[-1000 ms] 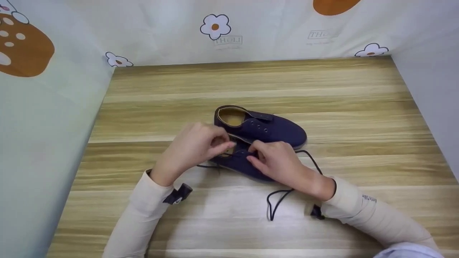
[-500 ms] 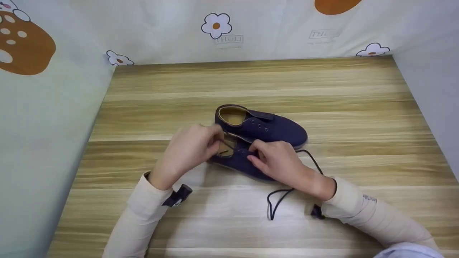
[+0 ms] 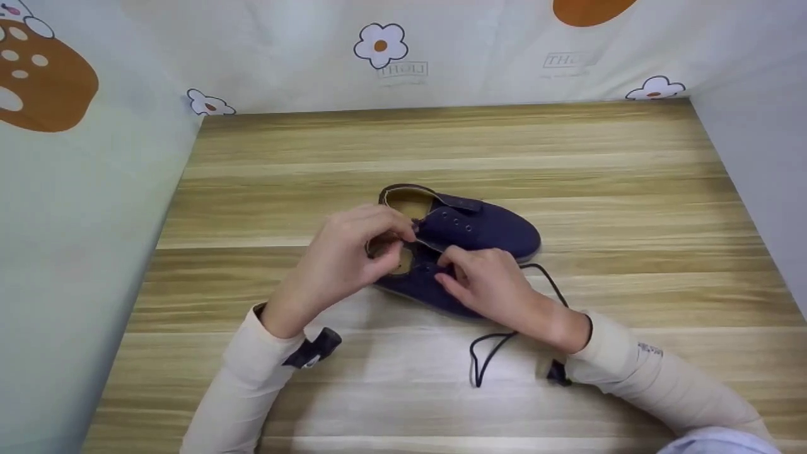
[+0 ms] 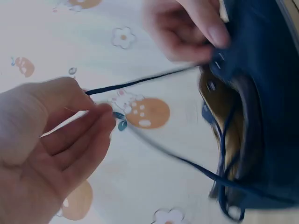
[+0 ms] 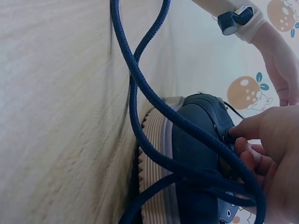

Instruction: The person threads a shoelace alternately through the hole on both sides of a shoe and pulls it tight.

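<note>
Near shoe (image 3: 423,294): on the wood-grain table (image 3: 567,170), just beside the far shoe (image 3: 498,230); long axis left to right, heel left, toe right and angled slightly toward the person. Dark lace (image 4: 117,87): runs straight from the eyelet flap (image 4: 223,67) to the left hand (image 3: 343,258), the hand nearer the heel opening; thumb and fingertips nearly together, pinching the lace. Right hand (image 3: 495,280): over the forefoot, fingers curled, gripping the eyelet flap. 1 slack loop (image 3: 477,383) lies near the right wrist. Far shoe: 3 eyelets visible, unlaced.
</note>
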